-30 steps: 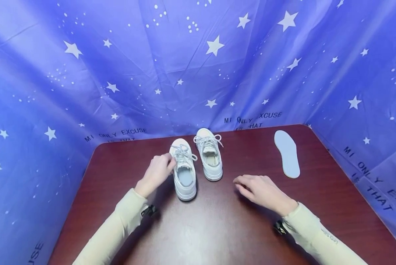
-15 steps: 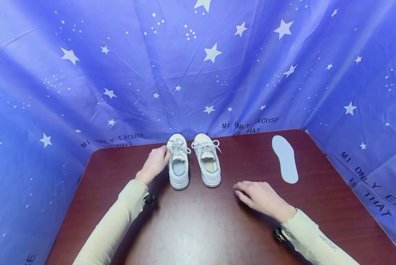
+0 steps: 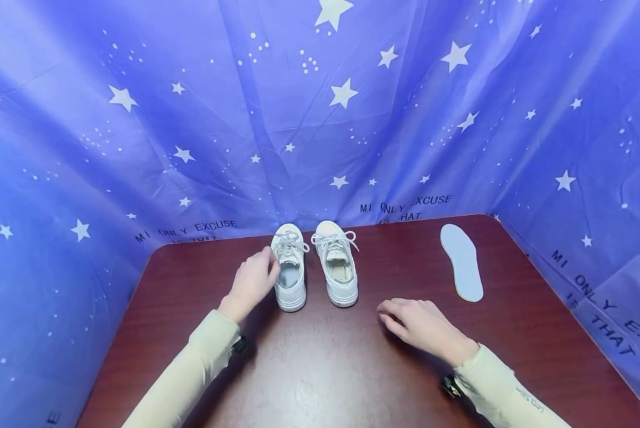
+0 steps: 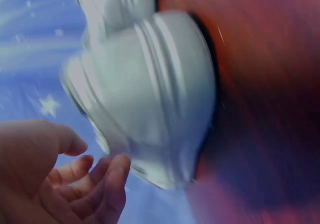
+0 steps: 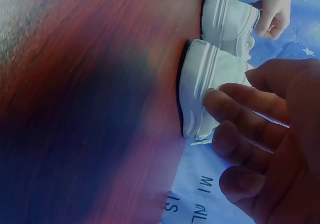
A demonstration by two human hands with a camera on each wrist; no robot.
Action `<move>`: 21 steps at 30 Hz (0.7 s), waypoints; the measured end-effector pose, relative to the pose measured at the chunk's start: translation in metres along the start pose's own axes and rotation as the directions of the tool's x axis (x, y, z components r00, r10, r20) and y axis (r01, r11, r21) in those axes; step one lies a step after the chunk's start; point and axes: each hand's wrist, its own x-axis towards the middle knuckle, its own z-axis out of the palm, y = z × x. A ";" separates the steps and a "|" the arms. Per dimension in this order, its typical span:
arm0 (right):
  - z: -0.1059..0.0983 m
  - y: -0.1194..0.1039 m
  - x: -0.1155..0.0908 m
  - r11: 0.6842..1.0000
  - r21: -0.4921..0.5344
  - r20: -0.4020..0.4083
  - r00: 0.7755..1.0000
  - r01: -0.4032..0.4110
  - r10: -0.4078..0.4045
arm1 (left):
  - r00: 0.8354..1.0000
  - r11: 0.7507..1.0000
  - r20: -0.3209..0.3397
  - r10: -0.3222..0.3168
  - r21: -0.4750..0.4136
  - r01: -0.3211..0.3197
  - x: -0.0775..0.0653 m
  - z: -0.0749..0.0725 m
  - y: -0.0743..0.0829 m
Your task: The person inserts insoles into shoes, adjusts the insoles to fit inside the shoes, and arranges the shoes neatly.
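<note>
A white lace-up sneaker point(image 3: 290, 297) stands upright at the back of the table, with a light blue insole inside. A second white sneaker point(image 3: 342, 292) stands to its right, a small gap apart, its inside beige. My left hand point(image 3: 251, 284) is at the outer side of the left sneaker; in the left wrist view the thumb and loosely curled fingers point(image 4: 117, 184) have nothing between them. Whether a fingertip touches the shoe I cannot tell. Right of both shoes, my right hand point(image 3: 424, 327) hovers or rests low over the table, fingers relaxed and holding nothing.
A loose light blue insole point(image 3: 461, 261) lies flat at the back right of the reddish-brown table point(image 3: 331, 368). Blue curtains point(image 3: 218, 119) with white stars hang close behind the table and at both sides.
My left hand has pushed the left sneaker back and straightened it level with the other one, then loosened from it and drawn slightly nearer. My right hand has stayed in place.
</note>
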 end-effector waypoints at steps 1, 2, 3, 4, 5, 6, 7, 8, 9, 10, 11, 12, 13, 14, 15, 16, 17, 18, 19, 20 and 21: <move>0.000 -0.001 0.000 1.000 -0.004 0.001 1.000 -0.006 0.006 | 1.000 1.000 -0.003 0.012 0.017 -0.012 -0.005 -0.001 0.004; 0.000 -0.002 0.001 1.000 -0.011 -0.002 1.000 -0.011 0.011 | 1.000 0.999 -0.008 0.027 0.030 -0.027 -0.010 -0.003 0.008; 0.000 -0.003 0.002 1.000 -0.018 -0.007 1.000 -0.017 0.017 | 0.999 0.998 -0.014 0.039 0.039 -0.039 -0.014 -0.005 0.012; 0.001 -0.005 0.003 0.999 -0.027 -0.009 1.000 -0.023 0.023 | 0.998 0.998 -0.021 0.052 0.047 -0.051 -0.019 -0.006 0.016; 0.001 -0.007 0.005 0.999 -0.035 -0.013 0.999 -0.029 0.029 | 0.998 0.997 -0.029 0.063 0.055 -0.061 -0.023 -0.008 0.019; 0.002 -0.009 0.007 0.999 -0.042 -0.018 0.999 -0.034 0.033 | 0.997 0.996 -0.034 0.072 0.057 -0.070 -0.027 -0.011 0.023; 0.003 -0.011 0.009 0.998 -0.047 -0.023 0.999 -0.039 0.038 | 0.996 0.996 -0.037 0.078 0.056 -0.076 -0.031 -0.013 0.027; 0.003 -0.013 0.011 0.998 -0.050 -0.030 0.999 -0.042 0.040 | 0.996 0.995 -0.037 0.084 0.052 -0.082 -0.035 -0.015 0.031; 0.003 -0.016 0.012 0.998 -0.051 -0.036 0.998 -0.045 0.044 | 0.995 0.995 -0.037 0.093 0.052 -0.091 -0.039 -0.016 0.034; 0.003 -0.019 0.014 0.997 -0.052 -0.041 0.998 -0.049 0.047 | 0.994 0.993 -0.037 0.105 0.055 -0.103 -0.043 -0.017 0.036; 0.004 -0.021 0.015 0.997 -0.050 -0.046 0.998 -0.051 0.049 | 0.992 0.991 -0.036 0.121 0.059 -0.119 -0.047 -0.018 0.039; 0.004 -0.024 0.016 0.998 -0.047 -0.048 0.998 -0.052 0.050 | 0.989 0.988 -0.036 0.142 0.061 -0.140 -0.052 -0.017 0.042; 0.003 -0.027 0.017 0.998 -0.045 -0.051 0.997 -0.054 0.052 | 0.985 0.984 -0.034 0.168 0.067 -0.166 -0.056 -0.016 0.044; 0.003 -0.030 0.017 0.998 -0.044 -0.055 0.997 -0.055 0.053 | 0.980 0.978 -0.035 0.198 0.069 -0.196 -0.061 -0.015 0.046; 0.003 -0.032 0.017 0.997 -0.044 -0.059 0.997 -0.056 0.054 | 0.971 0.970 -0.041 0.234 0.074 -0.230 -0.067 -0.013 0.048; 0.002 -0.035 0.018 0.997 -0.044 -0.064 0.996 -0.056 0.054 | 0.962 0.961 -0.048 0.269 0.078 -0.265 -0.072 -0.011 0.051; 0.002 -0.037 0.018 0.997 -0.043 -0.070 0.996 -0.057 0.054 | 0.952 0.951 -0.055 0.302 0.084 -0.297 -0.077 -0.009 0.053; 0.002 -0.039 0.018 0.998 -0.043 -0.078 0.996 -0.056 0.053 | 0.941 0.940 -0.063 0.334 0.094 -0.327 -0.083 -0.007 0.054; 0.002 -0.042 0.018 0.998 -0.041 -0.087 0.995 -0.054 0.050 | 0.930 0.930 -0.071 0.360 0.105 -0.352 -0.089 -0.005 0.056; 0.002 -0.044 0.018 0.998 -0.040 -0.095 0.994 -0.050 0.046 | 0.921 0.921 -0.081 0.381 0.118 -0.370 -0.094 -0.004 0.058; 0.002 -0.045 0.019 0.998 -0.038 -0.102 0.994 -0.043 0.039 | 0.913 0.913 -0.091 0.398 0.138 -0.384 -0.099 -0.003 0.059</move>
